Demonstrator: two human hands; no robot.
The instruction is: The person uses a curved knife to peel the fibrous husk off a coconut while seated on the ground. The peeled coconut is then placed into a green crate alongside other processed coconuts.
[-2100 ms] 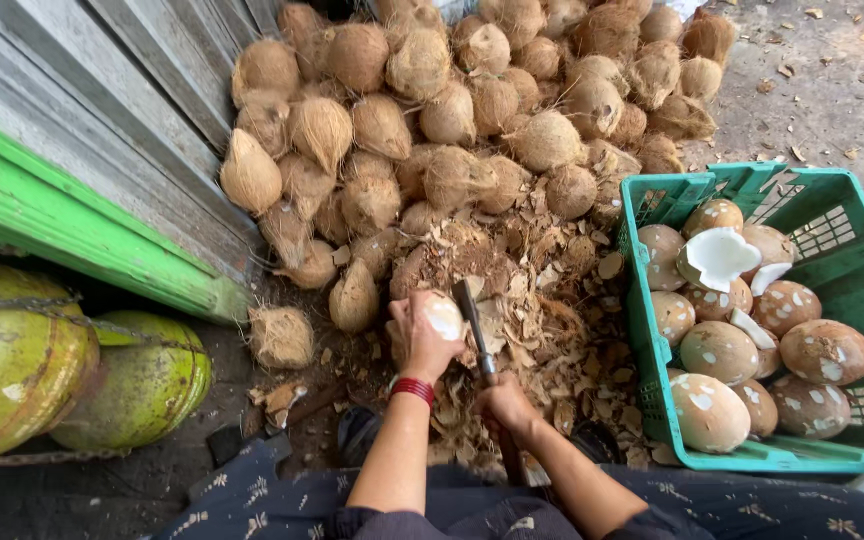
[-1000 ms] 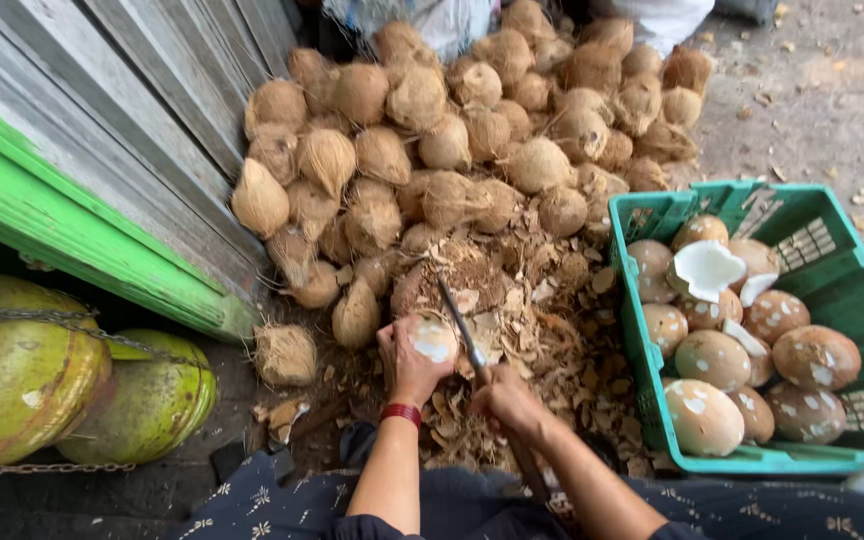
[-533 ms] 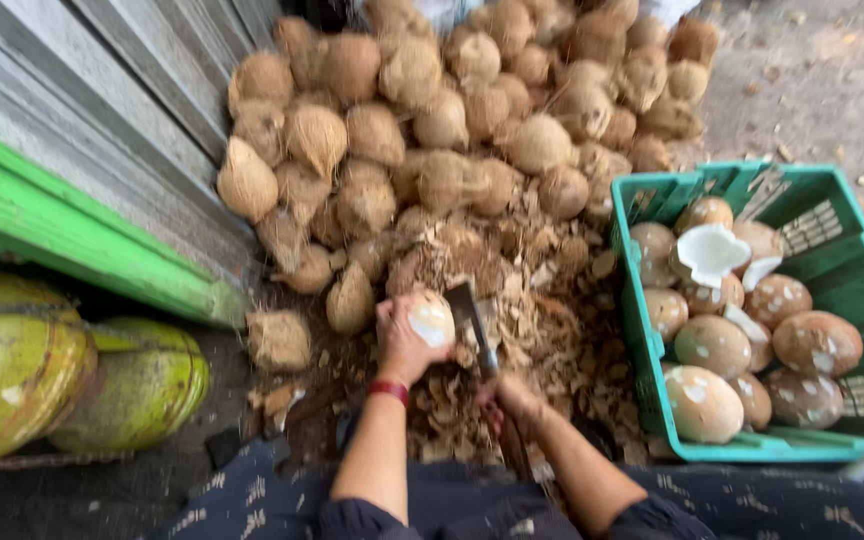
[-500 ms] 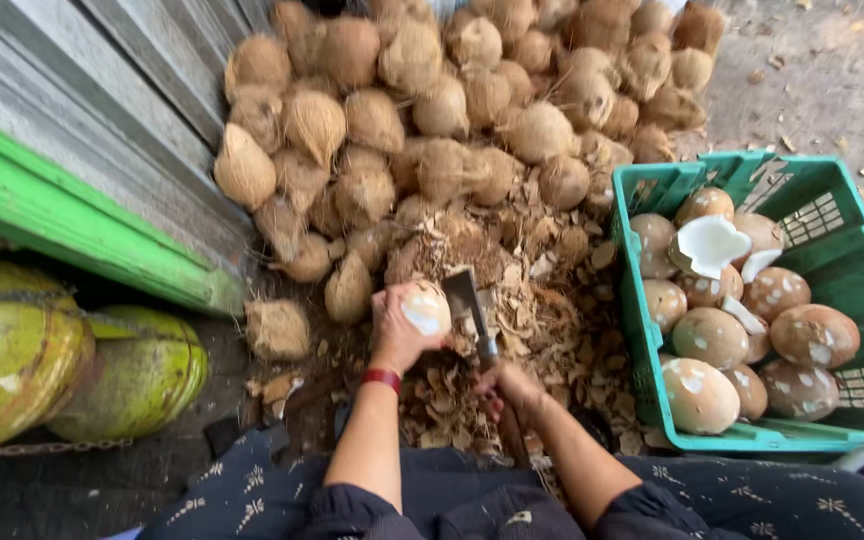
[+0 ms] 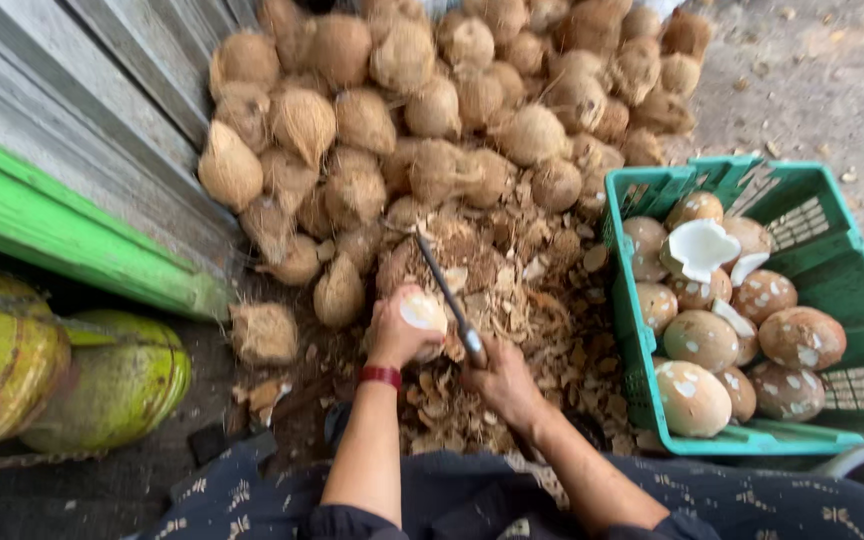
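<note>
left hand (image 5: 397, 335) gripping 1 peeled coconut (image 5: 422, 315) at center | right hand (image 5: 500, 378) clenching 1 knife (image 5: 447, 295) | 1 green crate (image 5: 652, 190) at 3 o'clock holding roughly 10 coconuts

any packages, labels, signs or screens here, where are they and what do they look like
No labels, signs or screens show.
The nearest thing to packaging is the green plastic crate, right of the hands: rectangular, mesh-sided, holding peeled coconuts.
For reference, the left hand holds a partly peeled coconut and the right hand grips a knife; neither carries a visible label.
</note>
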